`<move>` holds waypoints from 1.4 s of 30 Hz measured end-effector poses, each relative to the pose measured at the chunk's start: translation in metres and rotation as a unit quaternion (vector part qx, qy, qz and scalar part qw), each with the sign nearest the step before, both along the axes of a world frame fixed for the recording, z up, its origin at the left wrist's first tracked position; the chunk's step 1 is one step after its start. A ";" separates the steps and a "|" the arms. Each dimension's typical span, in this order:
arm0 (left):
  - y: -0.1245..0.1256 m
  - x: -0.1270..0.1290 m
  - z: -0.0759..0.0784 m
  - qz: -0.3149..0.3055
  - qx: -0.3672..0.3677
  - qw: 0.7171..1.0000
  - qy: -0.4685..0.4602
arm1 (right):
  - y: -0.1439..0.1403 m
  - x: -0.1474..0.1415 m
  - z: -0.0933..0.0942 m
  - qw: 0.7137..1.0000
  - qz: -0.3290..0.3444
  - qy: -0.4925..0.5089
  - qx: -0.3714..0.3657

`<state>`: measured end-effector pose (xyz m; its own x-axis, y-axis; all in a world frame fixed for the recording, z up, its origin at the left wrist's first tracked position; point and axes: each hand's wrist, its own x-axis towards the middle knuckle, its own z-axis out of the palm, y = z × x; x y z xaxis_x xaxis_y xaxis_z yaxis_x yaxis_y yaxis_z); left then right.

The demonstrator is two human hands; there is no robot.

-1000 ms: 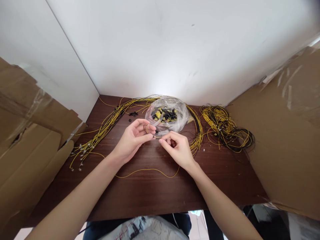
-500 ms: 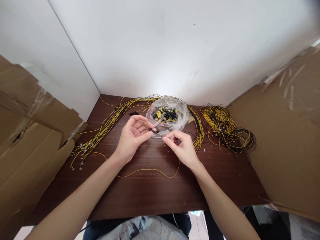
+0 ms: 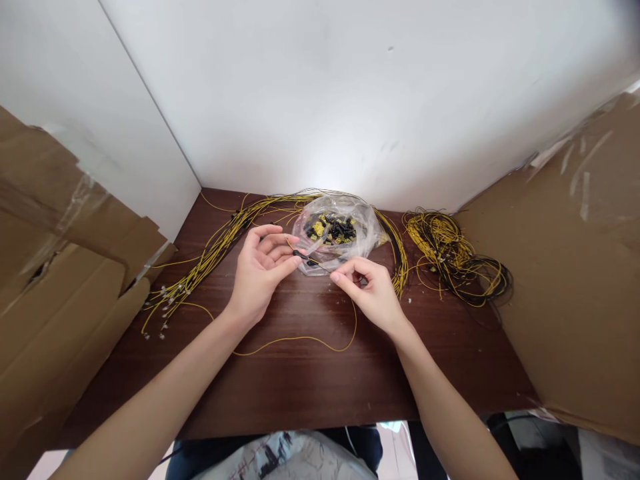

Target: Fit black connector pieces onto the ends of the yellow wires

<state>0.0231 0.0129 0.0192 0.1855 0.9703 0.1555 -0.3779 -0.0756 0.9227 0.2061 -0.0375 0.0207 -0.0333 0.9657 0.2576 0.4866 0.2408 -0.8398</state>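
My left hand (image 3: 257,270) pinches a small black plastic piece (image 3: 301,255) between thumb and fingers above the table. A thin wire runs at this piece, and its short end sticks up by the left fingertips. My right hand (image 3: 367,290) is closed on the wire (image 3: 323,267) a little to the right, thumb against forefinger. From beneath the right hand a yellow wire (image 3: 300,339) curves over the table toward the left forearm. Just behind both hands lies a clear plastic bag (image 3: 367,233) with many small black and yellow pieces (image 3: 340,230).
A long bundle of yellow and black wires (image 3: 215,250) arcs behind the bag, with pale connectors (image 3: 167,300) at its left end. A tangled wire coil (image 3: 445,250) lies at right. Cardboard (image 3: 565,280) stands on both sides of the brown table (image 3: 300,393), a white wall behind.
My right hand has shifted slightly right, drawing a little away from the left. The wire by the left fingertips now shows as a shorter end. My left hand has moved slightly left.
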 end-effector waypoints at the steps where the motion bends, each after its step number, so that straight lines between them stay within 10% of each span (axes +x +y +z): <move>1: 0.000 0.000 0.000 0.007 -0.003 1.000 0.001 | 0.000 0.000 0.000 1.000 0.003 -0.001 0.000; 20: -0.002 0.000 0.004 0.040 0.073 0.996 0.035 | 0.002 0.004 0.001 0.999 -0.002 -0.043 0.026; 32: -0.020 0.012 -0.002 0.022 0.187 0.975 0.120 | -0.010 -0.008 0.000 0.959 -0.122 -0.060 0.250; 42: -0.011 0.006 -0.006 0.105 0.213 0.958 0.163 | -0.002 0.007 0.008 0.949 -0.197 -0.052 0.241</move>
